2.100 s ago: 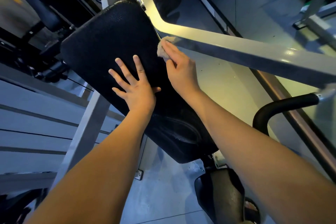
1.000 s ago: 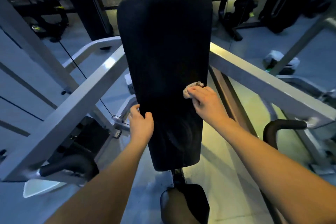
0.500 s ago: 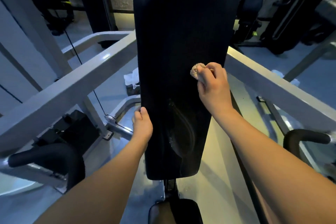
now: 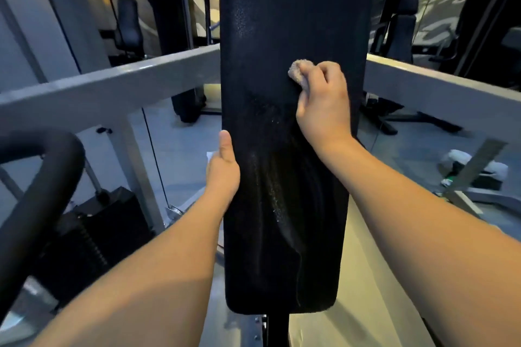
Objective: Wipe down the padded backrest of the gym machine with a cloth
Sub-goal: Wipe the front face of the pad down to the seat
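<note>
The black padded backrest [image 4: 270, 22] stands upright in the middle of the view, with wet streaks on its lower half. My right hand [image 4: 324, 104] grips a small beige cloth [image 4: 298, 72] and presses it against the pad's right middle part. My left hand [image 4: 224, 169] holds the pad's left edge, thumb along the front and the fingers hidden behind it. The top of the backrest is out of frame.
Grey steel frame bars [image 4: 112, 87] run left and right behind the pad. A black curved handle [image 4: 45, 177] sits at the near left above a weight stack [image 4: 93, 234]. White items [image 4: 476, 166] lie on the floor at right. Other machines stand behind.
The view has moved closer and the pad fills more of the frame. My right hand has carried the cloth a little up the pad. My left hand keeps hold of the left edge.
</note>
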